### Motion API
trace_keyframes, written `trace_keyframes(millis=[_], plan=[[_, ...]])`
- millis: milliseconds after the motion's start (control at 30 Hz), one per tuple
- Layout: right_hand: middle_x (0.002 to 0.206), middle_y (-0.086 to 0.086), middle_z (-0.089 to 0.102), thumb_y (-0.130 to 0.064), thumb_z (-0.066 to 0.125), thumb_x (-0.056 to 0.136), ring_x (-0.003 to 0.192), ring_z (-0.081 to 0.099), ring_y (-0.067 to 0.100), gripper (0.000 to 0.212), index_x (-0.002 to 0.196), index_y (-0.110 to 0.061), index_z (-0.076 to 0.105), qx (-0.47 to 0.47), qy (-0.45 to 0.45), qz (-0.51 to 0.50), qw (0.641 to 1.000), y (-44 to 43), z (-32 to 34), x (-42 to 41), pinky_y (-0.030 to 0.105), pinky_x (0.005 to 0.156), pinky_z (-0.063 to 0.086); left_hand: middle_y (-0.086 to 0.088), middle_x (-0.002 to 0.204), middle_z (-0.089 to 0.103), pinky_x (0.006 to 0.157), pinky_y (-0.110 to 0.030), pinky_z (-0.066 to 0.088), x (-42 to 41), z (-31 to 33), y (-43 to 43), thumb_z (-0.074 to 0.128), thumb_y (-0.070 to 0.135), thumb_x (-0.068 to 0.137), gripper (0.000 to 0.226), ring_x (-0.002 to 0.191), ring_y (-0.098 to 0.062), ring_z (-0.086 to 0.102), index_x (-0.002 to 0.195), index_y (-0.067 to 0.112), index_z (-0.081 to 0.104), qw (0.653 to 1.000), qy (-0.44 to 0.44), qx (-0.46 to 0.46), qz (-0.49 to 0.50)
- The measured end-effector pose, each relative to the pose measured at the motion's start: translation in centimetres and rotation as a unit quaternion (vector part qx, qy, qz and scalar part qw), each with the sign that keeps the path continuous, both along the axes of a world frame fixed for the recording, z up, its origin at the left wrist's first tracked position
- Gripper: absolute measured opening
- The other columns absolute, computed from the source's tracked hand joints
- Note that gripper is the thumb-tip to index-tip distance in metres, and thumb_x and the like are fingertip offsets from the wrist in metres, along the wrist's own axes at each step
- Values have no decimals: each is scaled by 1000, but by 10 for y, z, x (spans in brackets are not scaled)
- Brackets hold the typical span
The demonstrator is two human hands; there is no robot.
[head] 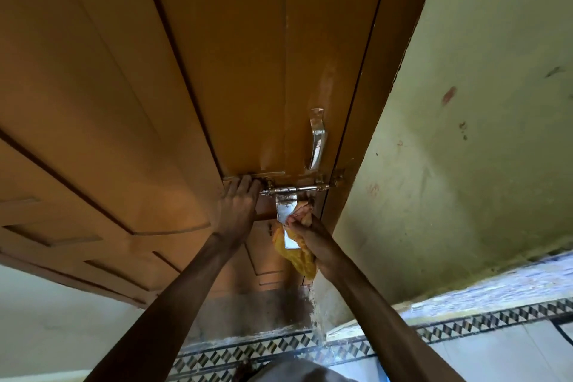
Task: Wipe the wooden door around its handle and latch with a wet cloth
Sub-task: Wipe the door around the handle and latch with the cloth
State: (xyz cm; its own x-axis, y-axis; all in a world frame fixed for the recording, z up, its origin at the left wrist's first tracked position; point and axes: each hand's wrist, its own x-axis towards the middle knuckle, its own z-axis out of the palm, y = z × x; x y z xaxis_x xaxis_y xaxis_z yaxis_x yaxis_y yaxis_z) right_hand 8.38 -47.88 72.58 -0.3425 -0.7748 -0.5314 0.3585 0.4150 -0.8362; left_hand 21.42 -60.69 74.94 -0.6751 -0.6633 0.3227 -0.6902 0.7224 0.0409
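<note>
Your left hand (237,206) lies flat on the wooden door (198,77), fingers spread open at the left end of the latch (294,191). Your right hand (313,245) is clamped on the wet cloth (296,253), pressing it against the latch's hanging plate near the door's right edge, below the handle (317,141).

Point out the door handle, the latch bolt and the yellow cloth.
door handle (318,141): head view, middle of the shiny curved grip.
latch bolt (294,188): head view, on the horizontal metal rod.
yellow cloth (299,254): head view, on the hanging lower fold.
</note>
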Motion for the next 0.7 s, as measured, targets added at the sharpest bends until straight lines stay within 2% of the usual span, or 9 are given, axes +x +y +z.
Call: trace_keyframes(millis=[67,133,167,267,367,467,500,633,700], plan=[[85,7,69,-23,66,91,77,71,18,17,100,-8,64,2,39,-23,999,15,-7,-1,21,68,54,-14,95,63,70,-42,54,0,-1,0,76,-10,54,47,89,-36,61,97,7,66,1000,0,-11,-2],[94,26,69,-25,70,83,85,68,40,32,98,2,64,10,39,-101,994,28,-10,-9,32,72,53,-14,96,63,71,-43,54,0,-2,-1,76,-9,56,45,89,-36,61,97,7,65,1000,4,-16,-5],[98,29,68,-27,71,80,85,67,43,36,99,2,65,15,25,-130,991,31,-6,-14,38,75,53,-14,96,62,71,-43,54,-1,-2,-1,77,-10,55,46,89,-37,61,96,7,65,1000,4,-15,-4],[91,19,70,-17,66,88,80,64,27,11,91,-7,70,16,-45,-136,990,14,24,-26,32,77,51,-14,92,62,69,-42,54,-2,0,1,80,-12,48,50,86,-36,62,92,7,65,1000,3,-15,4],[92,11,69,-18,64,92,78,64,22,11,81,-15,67,39,-61,-86,994,-18,47,-27,31,79,52,-15,90,64,68,-41,54,-2,2,2,83,-12,47,50,83,-36,64,91,4,67,1000,8,-26,2],[111,15,71,-25,70,86,102,68,32,9,83,-17,67,82,-44,-79,993,-26,50,-21,41,95,54,-17,89,65,69,-43,55,-3,3,3,85,-13,48,49,82,-37,65,91,2,68,1000,16,-26,1],[111,14,71,-25,70,86,104,68,32,9,85,-16,67,85,-46,-95,991,-24,51,-18,43,98,52,-17,89,65,69,-43,56,-3,3,3,85,-13,46,50,82,-37,65,91,2,68,1000,17,-25,1],[86,6,67,-21,65,91,83,64,23,13,79,-17,64,70,-45,-119,989,-28,51,-15,38,94,52,-16,89,65,68,-42,55,-2,3,3,84,-15,43,53,82,-37,65,90,3,67,1000,13,-15,4],[81,6,62,-19,62,92,72,58,19,18,75,-16,61,70,-41,-122,989,-31,62,-13,34,80,52,-15,88,64,66,-41,54,-2,5,3,83,-16,43,52,81,-36,64,89,4,67,1000,17,-11,9]])
